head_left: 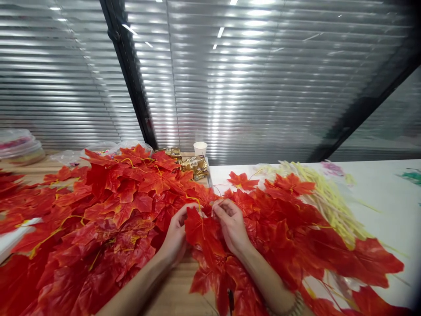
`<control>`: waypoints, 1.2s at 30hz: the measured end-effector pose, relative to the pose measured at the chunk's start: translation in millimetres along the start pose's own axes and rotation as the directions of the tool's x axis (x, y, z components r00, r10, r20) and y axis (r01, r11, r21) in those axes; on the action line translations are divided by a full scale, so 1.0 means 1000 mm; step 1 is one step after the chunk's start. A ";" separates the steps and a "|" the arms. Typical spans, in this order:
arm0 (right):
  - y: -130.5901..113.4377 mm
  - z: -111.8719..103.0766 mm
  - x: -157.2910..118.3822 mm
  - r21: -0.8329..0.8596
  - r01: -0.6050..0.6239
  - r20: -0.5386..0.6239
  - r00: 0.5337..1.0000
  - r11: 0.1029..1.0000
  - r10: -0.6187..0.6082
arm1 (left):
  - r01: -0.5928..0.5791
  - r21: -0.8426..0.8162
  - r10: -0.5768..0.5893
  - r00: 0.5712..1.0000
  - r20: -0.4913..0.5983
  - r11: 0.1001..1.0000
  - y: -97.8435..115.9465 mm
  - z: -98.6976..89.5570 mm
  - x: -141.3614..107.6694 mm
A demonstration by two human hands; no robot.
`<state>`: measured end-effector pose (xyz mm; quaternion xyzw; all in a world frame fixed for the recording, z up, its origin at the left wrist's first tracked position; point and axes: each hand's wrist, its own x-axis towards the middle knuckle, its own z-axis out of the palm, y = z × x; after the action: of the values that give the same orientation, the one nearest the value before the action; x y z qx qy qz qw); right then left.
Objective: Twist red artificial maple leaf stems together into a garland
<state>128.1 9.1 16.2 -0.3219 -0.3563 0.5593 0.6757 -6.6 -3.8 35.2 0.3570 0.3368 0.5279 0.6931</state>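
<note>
My left hand point(179, 230) is closed in a pinch at the top of a red artificial maple leaf point(203, 232), where a yellow stem runs by the fingers. Beside it, my right hand point(233, 226) has thumb and forefinger pressed together; what lies between those fingertips is too small to make out. The pinched leaf hangs down between both wrists, over more red leaves. A large heap of red maple leaves point(118, 210) with yellow stems lies left of my hands. Another pile of maple leaves point(289, 232) spreads on the right, partly under my right forearm.
Behind the leaves are gold wrapped packets point(194, 164) and a white paper cup point(200, 148). Clear plastic tubs point(19, 147) stand at far left. Pale yellow strips point(324, 197) lie on the white table point(388, 197) at right. Windows with metal blinds point(230, 87) rise behind.
</note>
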 end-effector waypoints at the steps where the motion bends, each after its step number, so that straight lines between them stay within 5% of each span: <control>1: 0.000 -0.001 0.001 0.002 0.001 0.006 1.000 1.000 -0.001 | 0.003 0.012 -0.004 1.000 0.014 1.000 0.001 0.001 0.000; 14: -0.010 0.002 0.000 -0.028 0.042 0.035 0.999 0.999 -0.041 | 0.000 0.121 -0.002 1.000 0.020 0.993 -0.005 0.004 0.000; 21: -0.011 0.007 -0.005 -0.106 0.154 0.070 0.987 0.982 -0.147 | -0.154 0.283 0.159 0.987 0.007 0.947 -0.007 0.004 0.000; 26: -0.010 0.004 -0.007 -0.170 0.213 0.047 0.977 0.962 -0.208 | -0.162 0.314 0.194 0.978 -0.075 0.936 -0.010 0.001 0.001; 36: -0.009 0.004 -0.005 -0.188 0.175 0.099 0.982 0.966 -0.159 | -0.147 0.318 0.181 0.980 -0.081 0.937 -0.011 0.005 -0.001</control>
<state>129.2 2.9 25.2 -0.3322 -0.4633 0.4755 0.6700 2.7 -7.8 28.7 0.4589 0.4220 0.5432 0.5623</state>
